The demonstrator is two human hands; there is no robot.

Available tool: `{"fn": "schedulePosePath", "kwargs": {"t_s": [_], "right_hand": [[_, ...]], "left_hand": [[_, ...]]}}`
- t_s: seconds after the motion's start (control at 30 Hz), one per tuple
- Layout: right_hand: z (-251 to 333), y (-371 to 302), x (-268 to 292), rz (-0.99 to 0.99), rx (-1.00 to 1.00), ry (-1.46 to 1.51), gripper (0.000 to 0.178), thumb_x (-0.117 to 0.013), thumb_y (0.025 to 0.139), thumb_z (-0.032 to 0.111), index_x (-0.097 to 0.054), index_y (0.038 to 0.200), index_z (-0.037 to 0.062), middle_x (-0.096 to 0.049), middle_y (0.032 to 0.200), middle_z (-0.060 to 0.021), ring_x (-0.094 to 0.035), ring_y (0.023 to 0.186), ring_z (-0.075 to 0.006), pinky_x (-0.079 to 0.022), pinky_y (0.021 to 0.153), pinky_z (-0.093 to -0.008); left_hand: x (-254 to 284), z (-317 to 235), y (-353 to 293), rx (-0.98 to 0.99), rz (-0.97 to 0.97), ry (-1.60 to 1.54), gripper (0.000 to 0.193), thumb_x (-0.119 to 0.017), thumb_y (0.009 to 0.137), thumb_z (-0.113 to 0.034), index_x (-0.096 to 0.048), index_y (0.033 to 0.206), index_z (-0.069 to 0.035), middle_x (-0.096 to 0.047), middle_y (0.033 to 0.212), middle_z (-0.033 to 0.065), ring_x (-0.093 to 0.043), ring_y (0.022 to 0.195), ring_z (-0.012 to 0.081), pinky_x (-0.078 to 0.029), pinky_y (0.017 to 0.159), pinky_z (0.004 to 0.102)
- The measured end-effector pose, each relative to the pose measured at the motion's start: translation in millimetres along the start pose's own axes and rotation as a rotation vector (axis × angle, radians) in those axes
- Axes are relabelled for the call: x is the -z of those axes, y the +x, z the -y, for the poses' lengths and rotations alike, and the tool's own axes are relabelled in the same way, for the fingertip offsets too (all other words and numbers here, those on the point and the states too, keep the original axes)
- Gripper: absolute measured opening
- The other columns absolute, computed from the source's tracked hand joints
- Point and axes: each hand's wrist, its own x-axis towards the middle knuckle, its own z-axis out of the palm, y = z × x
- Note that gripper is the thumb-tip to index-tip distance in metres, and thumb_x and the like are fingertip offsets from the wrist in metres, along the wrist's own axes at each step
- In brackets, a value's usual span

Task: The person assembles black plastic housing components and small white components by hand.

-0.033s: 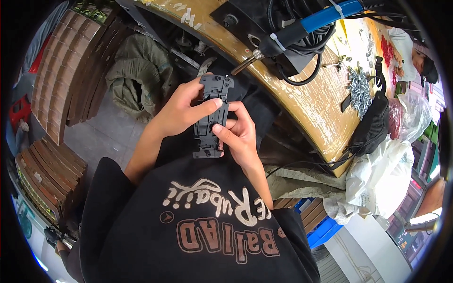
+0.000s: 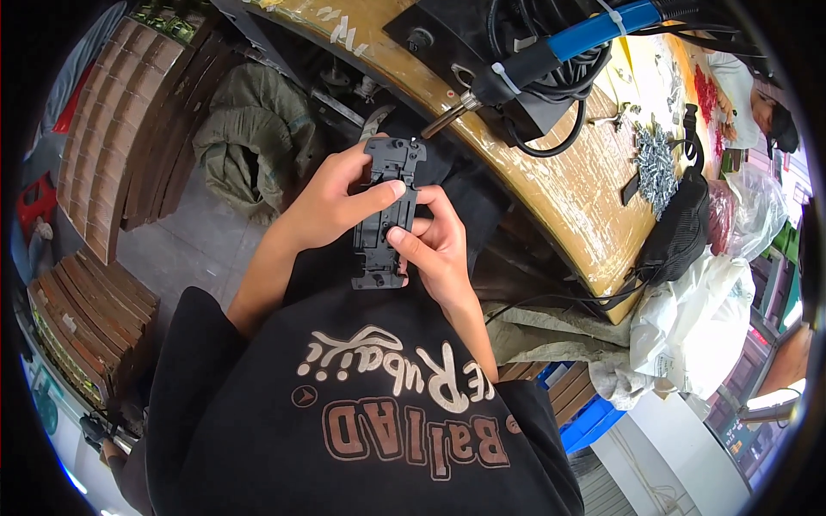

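A long black moulded plastic part (image 2: 385,245), like a toy car chassis, is held over my lap with its length pointing away from me. My left hand (image 2: 340,196) grips its far left side, thumb laid across the top face. My right hand (image 2: 437,245) holds the right edge, thumb pressed on the face and fingers curled at the side and beneath. Close to the part's far right corner is the metal tip of a blue and black electric screwdriver (image 2: 551,53). Whether the tip touches the part I cannot tell.
A film-wrapped workbench (image 2: 551,219) carries a pile of silver screws (image 2: 658,172), coiled black cable and a black pouch (image 2: 688,228). White plastic bags (image 2: 693,318) hang at its corner. Stacked brown trays (image 2: 116,129) and a green sack (image 2: 254,138) are on the left. Another person's hand (image 2: 727,107) shows far right.
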Motion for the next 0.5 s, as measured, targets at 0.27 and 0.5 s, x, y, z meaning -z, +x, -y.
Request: {"fn": "schedulePosePath", "kwargs": {"t_s": [0.27,0.5], "right_hand": [[-1.9,4.0,2.2,0.013,0.000,0.011,0.024,-0.055,0.083,0.003,-0.038,0.100,0.0026,-0.058,0.067,-0.0067,-0.050,0.048,-0.0070,-0.038,0.039,-0.0183],[-1.7,4.9,4.5,0.018,0.004,0.030,0.024,-0.056,0.083,0.003,-0.039,0.100,0.0030,-0.058,0.066,-0.0062,-0.049,0.047,-0.0068,-0.038,0.039,-0.0185]], "left_hand": [[-0.3,4.6,-0.6,-0.022,-0.011,-0.030,0.025,-0.055,0.082,-0.008,-0.049,0.104,0.001,-0.052,0.086,-0.0001,-0.047,0.076,0.0053,-0.042,0.066,0.0211],[-2.2,2.6,-1.7,-0.040,-0.031,0.046,0.026,-0.055,0.082,-0.010,-0.049,0.105,0.001,-0.053,0.088,0.0015,-0.049,0.078,0.0061,-0.042,0.068,0.0212]]}}
